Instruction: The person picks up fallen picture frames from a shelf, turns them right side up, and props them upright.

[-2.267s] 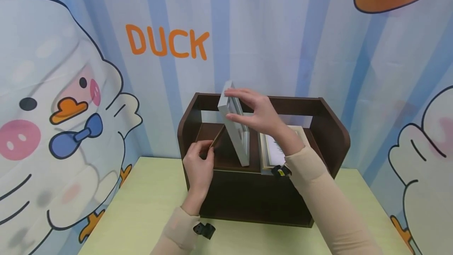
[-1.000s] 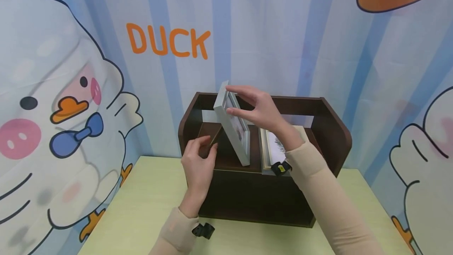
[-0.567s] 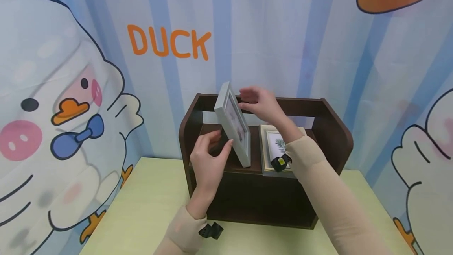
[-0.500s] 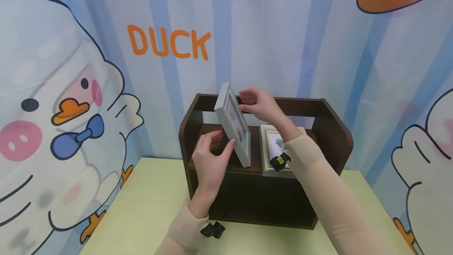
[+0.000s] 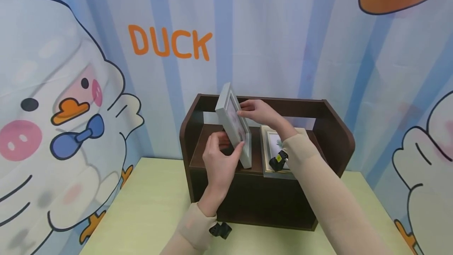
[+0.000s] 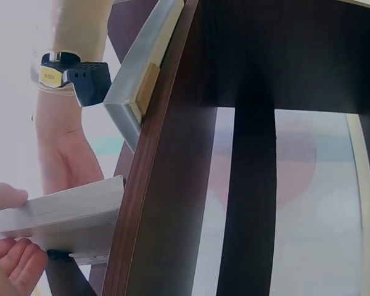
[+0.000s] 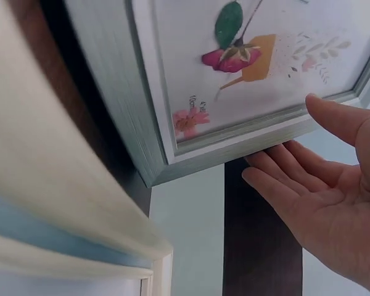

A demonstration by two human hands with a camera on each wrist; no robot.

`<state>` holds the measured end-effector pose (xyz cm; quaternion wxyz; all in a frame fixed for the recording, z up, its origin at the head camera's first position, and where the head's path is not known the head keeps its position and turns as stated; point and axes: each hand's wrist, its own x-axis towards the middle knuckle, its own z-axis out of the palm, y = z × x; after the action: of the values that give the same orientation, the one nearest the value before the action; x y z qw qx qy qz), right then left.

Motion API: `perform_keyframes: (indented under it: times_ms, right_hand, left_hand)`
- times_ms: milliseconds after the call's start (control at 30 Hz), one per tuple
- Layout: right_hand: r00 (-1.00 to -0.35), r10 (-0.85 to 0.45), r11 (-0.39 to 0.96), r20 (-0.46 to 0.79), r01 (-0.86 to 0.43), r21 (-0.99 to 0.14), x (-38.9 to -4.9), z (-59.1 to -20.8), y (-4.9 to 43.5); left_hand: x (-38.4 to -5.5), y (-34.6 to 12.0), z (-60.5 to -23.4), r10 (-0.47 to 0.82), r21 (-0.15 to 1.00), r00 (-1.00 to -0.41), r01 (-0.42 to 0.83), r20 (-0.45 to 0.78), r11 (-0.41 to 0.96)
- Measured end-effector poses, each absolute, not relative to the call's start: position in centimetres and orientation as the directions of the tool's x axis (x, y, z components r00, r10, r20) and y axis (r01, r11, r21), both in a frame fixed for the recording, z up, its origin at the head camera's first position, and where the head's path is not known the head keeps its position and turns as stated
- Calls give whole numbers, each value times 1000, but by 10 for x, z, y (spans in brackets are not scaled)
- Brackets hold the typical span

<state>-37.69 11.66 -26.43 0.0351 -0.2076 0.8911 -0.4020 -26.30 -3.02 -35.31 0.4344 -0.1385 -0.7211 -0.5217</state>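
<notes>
A grey picture frame [image 5: 231, 119] stands leaning on the top board of a dark brown desktop shelf [image 5: 269, 196]. Pressed flowers show behind its front in the right wrist view. My left hand [image 5: 220, 162] grips the near side edge, thumb on the front and fingers behind, as the left wrist view confirms. At the far side edge, my right hand [image 5: 260, 112] holds the frame with its thumb [image 7: 333, 117] on the front border and its fingers reaching behind. The back of the frame is mostly hidden in the head view.
Stacked picture frames [image 5: 301, 130], the top one cream with a leaf print, lie flat on the shelf's right half, under my right forearm. The shelf has raised side panels [image 5: 337, 141] and a back rail. It stands on a pale yellow table [image 5: 148, 196] before a duck-print curtain.
My left hand has left the thin brown piece behind the frame and moved right to its near edge. My right hand has come off the top corner and lowered along the far edge.
</notes>
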Motion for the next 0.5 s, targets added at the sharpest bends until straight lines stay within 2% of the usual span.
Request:
perform_keyframes:
  times_ms: [267,500]
  right_hand:
    - [-890,-446,584,96,-370,-723,-381,-269,117]
    - [-903,-416,625,108,-371,-687,-379,-268,120]
  left_hand:
    - [-263,-30,-354,-255,631,-582,657,772,412]
    - [-263,-37,-353,-252,606,-555,668,793,432]
